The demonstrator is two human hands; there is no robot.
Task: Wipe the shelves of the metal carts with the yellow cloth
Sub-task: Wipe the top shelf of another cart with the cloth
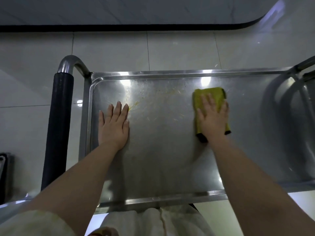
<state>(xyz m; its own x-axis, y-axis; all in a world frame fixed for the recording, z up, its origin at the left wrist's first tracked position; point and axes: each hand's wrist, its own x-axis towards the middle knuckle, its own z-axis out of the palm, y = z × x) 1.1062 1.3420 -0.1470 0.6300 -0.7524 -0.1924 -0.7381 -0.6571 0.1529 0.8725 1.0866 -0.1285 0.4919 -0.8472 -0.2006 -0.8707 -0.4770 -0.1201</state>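
Station: top shelf (162, 150) of a stainless metal cart, seen from above.

Task item: the yellow cloth (209, 94) lies folded on the right part of the shelf, toward its far side. It is flat against the steel, and dark edging shows at its near corners.

Right hand (213, 118): laid palm-down on the cloth with fingers straight and spread. It presses the cloth rather than gripping it.

Left hand (114, 126): flat on bare steel at the left part of the shelf, fingers straight and close together, holding nothing. Its fingertips sit just beside a yellow smear (134, 106).

Surface condition: yellowish specks and streaks run from that smear across the centre toward the far rim (153, 74). The cloth is well apart from the smear. In my judgement the soiled zone is not yet wiped.

Other items: a cart handle with a black grip (59, 116) stands at the left end, with tiled floor (110, 51) beyond. Metalwork at the far right is too blurred to identify.

Risks noted:
- The cloth is held only by downward pressure. A fast stroke could let it bunch up or slide out from under the palm.
- Strokes toward the raised rim may pack the debris into the corner instead of lifting it.
- The left fingertips could pick up the smear and carry it onto wiped steel.
- The wheels are out of view. If they are unlocked, a sideways push may shift the cart, so the bracing hand matters.
- Lower shelves are out of view and their state cannot be assessed.
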